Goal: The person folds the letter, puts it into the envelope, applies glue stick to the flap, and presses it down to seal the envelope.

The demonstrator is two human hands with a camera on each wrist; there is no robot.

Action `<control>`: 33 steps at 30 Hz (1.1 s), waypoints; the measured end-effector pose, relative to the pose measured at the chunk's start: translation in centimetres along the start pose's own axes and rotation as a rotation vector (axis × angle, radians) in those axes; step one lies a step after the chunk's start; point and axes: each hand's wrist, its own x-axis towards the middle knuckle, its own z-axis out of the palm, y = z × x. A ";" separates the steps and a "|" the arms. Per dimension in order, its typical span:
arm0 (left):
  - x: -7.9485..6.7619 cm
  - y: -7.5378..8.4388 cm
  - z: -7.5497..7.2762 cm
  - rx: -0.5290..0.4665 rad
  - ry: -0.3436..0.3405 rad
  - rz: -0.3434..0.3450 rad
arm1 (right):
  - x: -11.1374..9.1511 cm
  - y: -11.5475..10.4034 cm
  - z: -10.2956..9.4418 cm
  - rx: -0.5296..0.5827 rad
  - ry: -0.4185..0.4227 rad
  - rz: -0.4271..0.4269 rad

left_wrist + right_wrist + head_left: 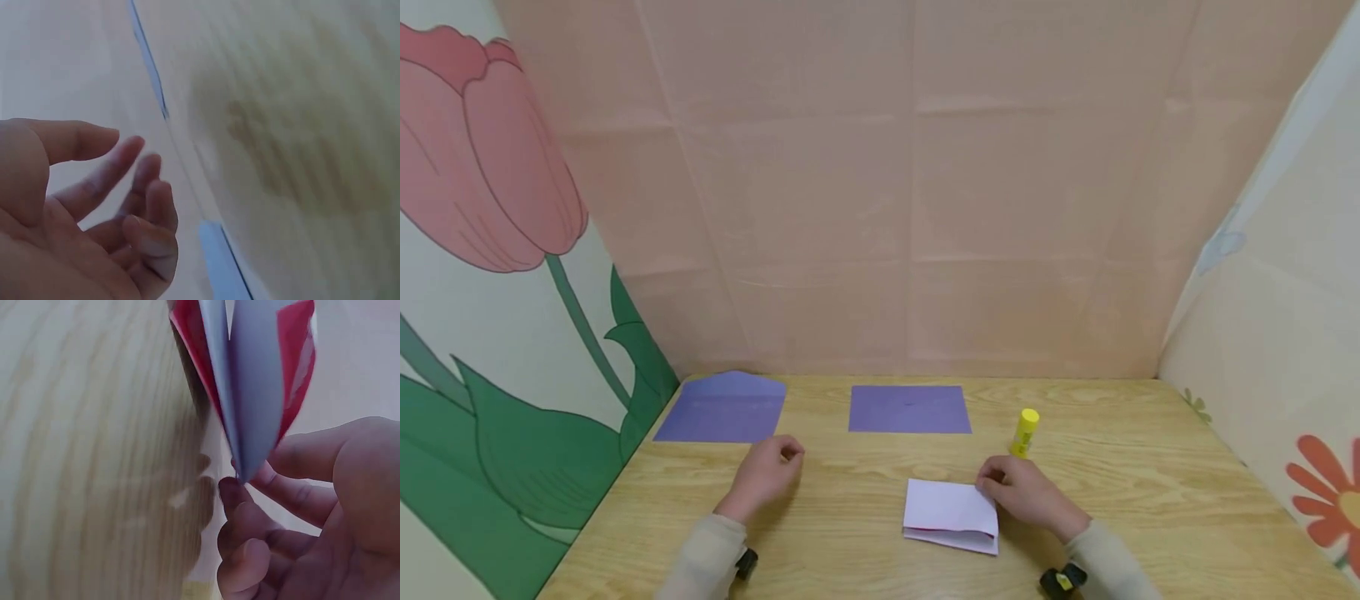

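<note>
A folded white paper card [951,507] lies near the front of the table, its fold at the far side and its near edges slightly parted. At its far right corner my right hand [1024,493] pinches it between thumb and fingers. Seen end-on in the right wrist view, the card [256,394] spreads into a V, with red paper pieces [297,362] on its outer faces. My left hand [766,472] hovers over the table to the left, fingers loosely curled and holding nothing. Just beyond it lies a purple envelope [722,418] with its flap raised.
A flat purple rectangle [910,410] lies at the back middle of the wooden table [1150,467]. A yellow glue stick [1026,432] stands upright just beyond my right hand. A pinkish sheet [820,208] hangs behind the table, and flower-printed panels [580,450] flank it.
</note>
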 end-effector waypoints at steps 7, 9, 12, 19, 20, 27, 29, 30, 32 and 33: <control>1.0 -2.4 -2.5 0.185 -0.016 -0.113 | -0.3 0.2 -0.2 0.027 -0.009 0.062; 1.3 -3.0 -3.1 0.234 -0.039 -0.145 | -0.3 0.2 -0.2 0.026 -0.010 0.076; 1.6 -3.9 -3.7 0.268 -0.073 -0.187 | -0.4 0.2 -0.1 0.021 -0.013 0.099; 1.8 -5.4 -4.1 0.275 -0.178 -0.231 | -0.6 0.2 0.2 0.007 -0.006 0.075; 1.7 -5.4 -4.1 0.280 -0.193 -0.234 | -0.6 0.2 0.2 0.002 -0.004 0.068; 0.7 -4.5 -4.2 0.318 -0.226 -0.225 | -0.7 -0.1 0.0 -0.009 0.002 0.051; 0.3 -3.9 -4.3 0.336 -0.235 -0.215 | -0.6 -0.2 -0.2 -0.008 0.003 0.063; 0.1 -3.6 -4.4 0.342 -0.242 -0.204 | -0.5 -0.2 -0.2 -0.007 0.004 0.066; -0.2 -3.0 -4.5 0.354 -0.261 -0.187 | -0.4 -0.2 -0.3 -0.005 0.003 0.084; -0.4 -2.7 -4.5 0.355 -0.271 -0.177 | -0.4 -0.2 -0.3 -0.005 0.004 0.091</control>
